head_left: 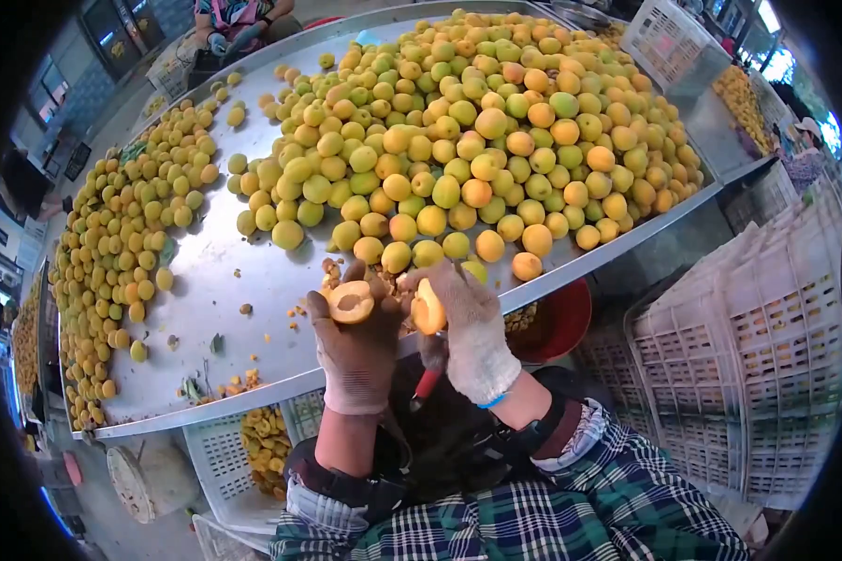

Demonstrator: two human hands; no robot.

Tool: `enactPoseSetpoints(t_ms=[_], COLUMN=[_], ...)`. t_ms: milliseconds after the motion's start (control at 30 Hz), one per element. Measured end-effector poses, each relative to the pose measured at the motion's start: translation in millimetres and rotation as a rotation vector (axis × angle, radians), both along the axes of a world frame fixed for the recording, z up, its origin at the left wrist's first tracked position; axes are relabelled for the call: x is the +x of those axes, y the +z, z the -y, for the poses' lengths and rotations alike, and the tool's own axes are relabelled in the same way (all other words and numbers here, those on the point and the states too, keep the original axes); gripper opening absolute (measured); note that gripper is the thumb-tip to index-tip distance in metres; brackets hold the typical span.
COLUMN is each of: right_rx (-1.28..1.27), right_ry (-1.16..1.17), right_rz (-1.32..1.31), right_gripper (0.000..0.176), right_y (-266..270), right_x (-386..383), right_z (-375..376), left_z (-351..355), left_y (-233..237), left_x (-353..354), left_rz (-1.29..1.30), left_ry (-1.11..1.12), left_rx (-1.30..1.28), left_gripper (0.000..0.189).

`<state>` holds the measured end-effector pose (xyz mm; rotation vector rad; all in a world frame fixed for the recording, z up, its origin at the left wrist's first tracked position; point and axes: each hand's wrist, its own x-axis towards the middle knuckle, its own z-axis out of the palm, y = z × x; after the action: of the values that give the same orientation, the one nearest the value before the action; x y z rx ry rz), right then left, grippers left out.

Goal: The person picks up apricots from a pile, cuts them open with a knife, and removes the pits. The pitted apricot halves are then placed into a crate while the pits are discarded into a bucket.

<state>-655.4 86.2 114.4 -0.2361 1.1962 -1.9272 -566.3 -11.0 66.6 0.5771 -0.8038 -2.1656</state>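
Observation:
My left hand (363,341), in a brown-stained glove, is closed on an apricot half (351,302) with its hollow inner side facing up. Beside it my right hand (468,323), in a white and brown glove, holds another apricot half (428,309) between its fingers. A tool with a red handle (426,384) hangs beneath my right hand, its upper part hidden by the glove. Both hands are over the front edge of a metal table (281,381), close to a large heap of whole apricots (458,159).
More apricots (131,243) lie along the table's left side. Below are a white crate (220,467) with apricot halves, a red basin (563,323) and a bucket (150,481). Stacked crates (739,346) stand at the right. A person (239,23) sits across the table.

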Motion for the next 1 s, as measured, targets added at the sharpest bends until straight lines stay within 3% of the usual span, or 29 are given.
enactPoseSetpoints(t_ms=[100, 167, 233, 400, 467, 533, 633, 667, 733, 833, 900, 967, 1000], right_rx=[0.164, 0.109, 0.052, 0.011, 0.067, 0.042, 0.03, -0.006, -0.161, -0.224, -0.087, -0.098, -0.183], right_ry=[-0.038, -0.105, -0.193, -0.085, -0.007, 0.101, -0.019, -0.078, -0.207, -0.304, -0.371, -0.33, -0.266], right_rz=[-0.066, -0.57, -1.22, -1.116, -0.881, -0.465, -0.445, -0.406, -0.078, -0.08, -0.705, -0.836, -0.658], right_gripper=[0.027, 0.023, 0.024, 0.025, 0.023, 0.025, 0.035, 0.038, 0.039, 0.04, 0.035, 0.027, 0.022], right_y=[14, -7, -12, -13, -12, -2, 24, 30, 47, 70, 77, 81, 82], right_x=[1, 5, 6, 11, 10, 9, -9, -16, -33, -41, -39, -32, -27], right_z=[1, 5, 8, 6, 5, 3, -4, -5, -6, -11, -9, -5, -2], left_z=[0, -5, -6, -4, -2, 1, 12, 5, -5, -11, -11, -13, -14], left_y=[-6, 0, 3, 7, -4, -12, -5, 8, 17, 26, 20, 25, 30], left_x=[0, 0, 0, 10, 9, 10, 18, 11, 11, 6, 8, 8, 8], left_rz=[-0.099, -0.259, -0.307, -0.172, -0.155, -0.177, -0.275, 0.0, 0.112, 0.223, 0.204, 0.193, 0.197], left_ry=[-0.118, -0.133, -0.141, -0.132, -0.126, -0.173, -0.323, -0.171, -0.208, -0.282, -0.358, -0.391, -0.395], left_rx=[0.056, 0.377, 0.382, 0.429, 0.418, 0.441, 0.531, 0.525, 0.361, 0.304, 0.331, 0.259, 0.228], left_gripper=[0.065, 0.066, 0.067, 0.07, 0.069, 0.065, 0.055, 0.049, 0.049, 0.048, 0.047, 0.051, 0.055])
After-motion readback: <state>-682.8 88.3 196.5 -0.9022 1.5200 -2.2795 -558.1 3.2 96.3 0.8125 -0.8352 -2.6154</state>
